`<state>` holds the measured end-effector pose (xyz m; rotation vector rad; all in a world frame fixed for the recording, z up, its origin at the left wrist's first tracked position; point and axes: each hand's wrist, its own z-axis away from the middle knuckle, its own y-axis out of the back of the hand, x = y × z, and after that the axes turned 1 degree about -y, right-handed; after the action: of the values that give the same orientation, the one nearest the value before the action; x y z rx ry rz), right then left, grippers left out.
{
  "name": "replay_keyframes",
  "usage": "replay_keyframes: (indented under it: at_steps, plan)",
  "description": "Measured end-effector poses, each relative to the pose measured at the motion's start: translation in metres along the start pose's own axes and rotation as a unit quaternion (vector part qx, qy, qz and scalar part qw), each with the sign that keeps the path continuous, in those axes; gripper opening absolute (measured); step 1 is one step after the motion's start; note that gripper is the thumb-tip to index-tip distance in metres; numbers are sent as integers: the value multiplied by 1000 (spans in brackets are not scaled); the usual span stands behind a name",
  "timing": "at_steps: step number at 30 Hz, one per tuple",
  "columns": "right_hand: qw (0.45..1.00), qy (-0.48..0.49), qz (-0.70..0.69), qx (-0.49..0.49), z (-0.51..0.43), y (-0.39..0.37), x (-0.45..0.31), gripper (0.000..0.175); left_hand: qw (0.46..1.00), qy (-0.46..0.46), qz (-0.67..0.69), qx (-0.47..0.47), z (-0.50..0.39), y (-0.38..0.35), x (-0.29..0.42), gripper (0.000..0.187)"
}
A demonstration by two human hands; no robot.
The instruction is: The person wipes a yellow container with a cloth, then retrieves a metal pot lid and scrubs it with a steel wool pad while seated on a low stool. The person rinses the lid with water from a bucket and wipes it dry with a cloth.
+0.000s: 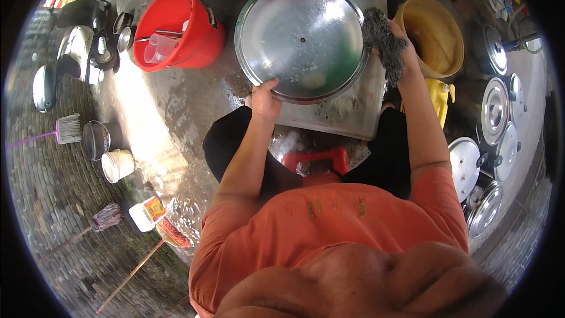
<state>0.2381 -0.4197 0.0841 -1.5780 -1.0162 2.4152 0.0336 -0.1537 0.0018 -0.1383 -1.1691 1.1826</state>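
Note:
A large round metal lid [291, 53] with a small hole at its centre and a few suds on its face is tilted over a pale rectangular tray [326, 124]. My left hand [265, 100] grips the lid's near left rim, the thumb lying on top. At the lid's right edge, my right hand [407, 53] holds a dark grey wire scouring pad [385, 44]; part of the fingers is hidden behind the pad. Whether the pad presses on the rim, I cannot tell.
Left of the lid stands a red bucket [209, 44] with a clear plastic jug inside. A yellow-brown tub [457, 39] and a yellow jug [437, 97] are at the right, beside several pots with metal lids [494, 110]. A red stool [315, 157] shows between the knees.

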Motion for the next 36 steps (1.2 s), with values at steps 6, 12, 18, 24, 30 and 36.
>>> replay_keyframes:
  at_steps: [6,12,18,24,30,36]
  plan:
    - [1000,-13,9,27,2,-6,-1,34,1000,3,0,-9,1,1,-1,37]
    - [999,-20,10,34,3,-6,-1,37,1000,-1,-26,-17,-10,15,-10,41]
    - [1000,-21,-4,6,-2,6,5,37,1000,-8,-13,12,-4,3,-5,35]
    - [999,-36,-6,25,-3,3,5,37,992,19,77,93,-9,8,14,23]
    - [997,-57,-7,51,-12,8,10,32,938,-14,287,196,-43,39,25,10]
    - [998,-67,-16,15,-18,20,19,36,966,14,187,177,-32,22,15,26]
